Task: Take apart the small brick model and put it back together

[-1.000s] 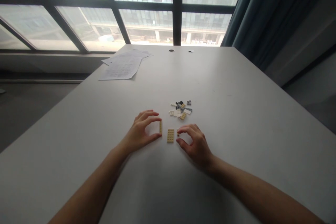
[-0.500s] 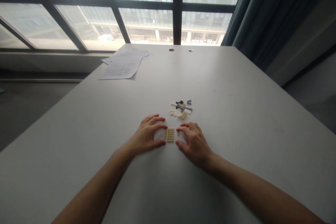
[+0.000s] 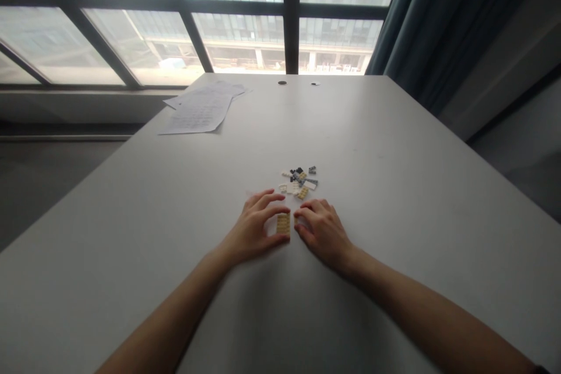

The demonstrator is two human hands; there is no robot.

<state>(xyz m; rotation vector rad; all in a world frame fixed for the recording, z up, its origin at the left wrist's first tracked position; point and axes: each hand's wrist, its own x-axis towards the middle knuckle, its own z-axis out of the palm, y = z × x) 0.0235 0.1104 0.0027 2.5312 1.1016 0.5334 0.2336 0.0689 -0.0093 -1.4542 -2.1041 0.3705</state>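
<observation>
Between the thumb and index finger of my left hand (image 3: 258, 225) lies a tan studded building plate (image 3: 283, 224), gripped at its near and far edges. Just to its right, my right hand (image 3: 326, 231) has its thumb and fingertips closed on a small tan brick piece (image 3: 296, 220), mostly covered by the fingers. A narrow gap separates the two hands. Beyond them sits a loose pile of building bricks (image 3: 294, 187) in white, grey, black and tan, which neither hand touches.
The white table (image 3: 372, 304) carries everything. Printed paper sheets (image 3: 199, 111) lie at its far left. Two round cable holes, one of them dark (image 3: 282, 83), are near the far edge. Windows (image 3: 245, 41) stand behind the table, and a dark curtain (image 3: 421, 35) hangs at the right.
My left hand has moved right, and its fingers now close around the wider tan plate. The fingers of my right hand have drawn together over the small tan piece.
</observation>
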